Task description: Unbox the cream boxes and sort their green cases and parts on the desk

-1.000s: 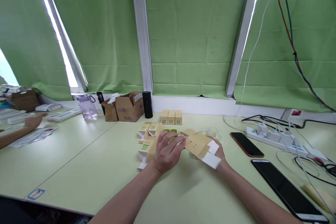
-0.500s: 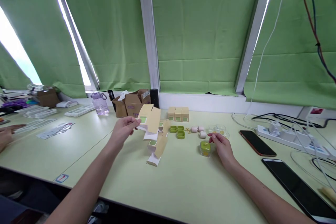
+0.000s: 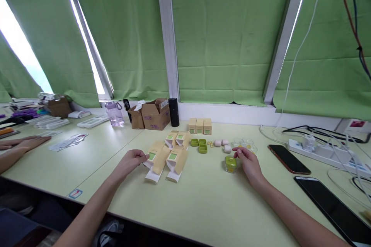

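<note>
My left hand (image 3: pixel 131 161) rests low on the table, its fingers pinching the edge of a flat tan carton (image 3: pixel 155 158) with a green square. Beside it lie another flat carton (image 3: pixel 176 160) and two more cartons (image 3: pixel 176 139) behind. My right hand (image 3: pixel 248 162) has its fingers curled on a small clear case with a green lid (image 3: pixel 230 163). Between the hands sit green lids (image 3: pixel 200 144), pink pieces (image 3: pixel 223 144) and clear cases (image 3: pixel 246 144). Three closed tan boxes (image 3: pixel 199 126) stand in a row at the back.
Brown cardboard boxes (image 3: pixel 152 114), a black cylinder (image 3: pixel 173 112) and a purple bottle (image 3: pixel 114 113) stand at the back left. Two phones (image 3: pixel 289 158) (image 3: pixel 333 208), a power strip (image 3: pixel 324 150) and cables lie at the right. Another person's hand (image 3: pixel 23 143) rests on the far-left table.
My left hand has brought the flat carton down from the air onto the table beside the others. My right hand stays on the green-lidded case. The view has shifted slightly.
</note>
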`<state>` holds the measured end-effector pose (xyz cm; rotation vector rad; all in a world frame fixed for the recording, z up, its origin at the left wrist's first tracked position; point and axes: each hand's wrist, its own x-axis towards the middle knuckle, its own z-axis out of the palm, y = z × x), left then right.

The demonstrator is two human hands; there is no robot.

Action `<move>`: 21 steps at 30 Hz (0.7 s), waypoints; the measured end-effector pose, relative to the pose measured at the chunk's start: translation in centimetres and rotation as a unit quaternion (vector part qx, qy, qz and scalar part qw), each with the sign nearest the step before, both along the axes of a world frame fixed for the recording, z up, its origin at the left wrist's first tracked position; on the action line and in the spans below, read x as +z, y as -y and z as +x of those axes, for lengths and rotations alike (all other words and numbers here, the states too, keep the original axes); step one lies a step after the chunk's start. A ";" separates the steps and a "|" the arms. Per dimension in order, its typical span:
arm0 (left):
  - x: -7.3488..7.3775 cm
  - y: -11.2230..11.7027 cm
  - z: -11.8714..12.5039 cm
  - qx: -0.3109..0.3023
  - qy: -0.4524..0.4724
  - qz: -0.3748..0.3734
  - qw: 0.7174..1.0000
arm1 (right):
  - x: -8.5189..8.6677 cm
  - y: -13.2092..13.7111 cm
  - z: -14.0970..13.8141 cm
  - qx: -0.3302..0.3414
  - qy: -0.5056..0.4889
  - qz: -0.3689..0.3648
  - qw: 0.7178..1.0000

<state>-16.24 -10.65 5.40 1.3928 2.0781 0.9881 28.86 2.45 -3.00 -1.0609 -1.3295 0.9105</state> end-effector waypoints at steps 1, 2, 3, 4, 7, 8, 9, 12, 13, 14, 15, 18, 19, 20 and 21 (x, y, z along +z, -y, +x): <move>-0.3 -0.1 0.0 -0.002 -0.003 0.001 1.000 | 0.1 0.0 0.0 0.001 0.000 -0.002 1.000; -0.6 -0.3 0.0 -0.004 -0.006 0.003 1.000 | 0.1 0.1 0.0 0.001 0.001 -0.003 1.000; -0.9 -0.4 0.1 -0.006 -0.008 0.004 1.000 | 0.1 0.1 0.0 0.002 0.003 -0.005 1.000; -1.1 -0.6 0.2 -0.007 -0.009 0.004 1.000 | 0.2 0.1 0.0 0.002 0.005 -0.007 1.000; -1.7 -1.0 0.8 -0.008 -0.008 -0.007 1.000 | 0.2 0.1 0.0 0.001 0.009 -0.008 1.000; -1.8 -1.0 1.1 -0.009 -0.005 -0.012 1.000 | 0.2 0.1 0.0 0.001 0.010 -0.007 1.000; -1.9 -1.1 1.3 -0.010 0.000 -0.017 1.000 | 0.1 0.1 0.0 0.001 0.011 -0.006 1.000; -2.2 -1.3 2.0 -0.013 0.000 -0.028 1.000 | 0.0 0.0 0.0 0.004 0.015 -0.007 1.000; -2.3 -1.3 2.1 -0.012 -0.006 -0.031 0.999 | 0.0 0.0 0.0 0.007 0.017 -0.008 1.000; -2.4 -1.3 2.3 -0.011 -0.014 -0.033 0.999 | 0.0 0.0 0.0 0.009 0.020 -0.009 1.000; -2.5 -1.4 2.3 -0.011 -0.022 -0.035 0.999 | 0.0 0.0 0.0 0.010 0.021 -0.010 1.000; -2.9 -1.6 2.3 -0.018 -0.048 -0.032 0.998 | 0.1 0.0 -0.1 0.012 0.019 -0.015 1.000; -3.0 -1.6 2.2 -0.021 -0.056 -0.032 0.998 | 0.2 0.0 -0.1 0.013 0.017 -0.017 1.000; -3.1 -1.6 2.1 -0.025 -0.064 -0.033 0.997 | 0.3 0.0 -0.2 0.014 0.015 -0.020 1.000; -3.0 -1.6 2.0 -0.027 -0.072 -0.037 0.996 | 0.3 0.0 -0.2 0.015 0.013 -0.023 1.000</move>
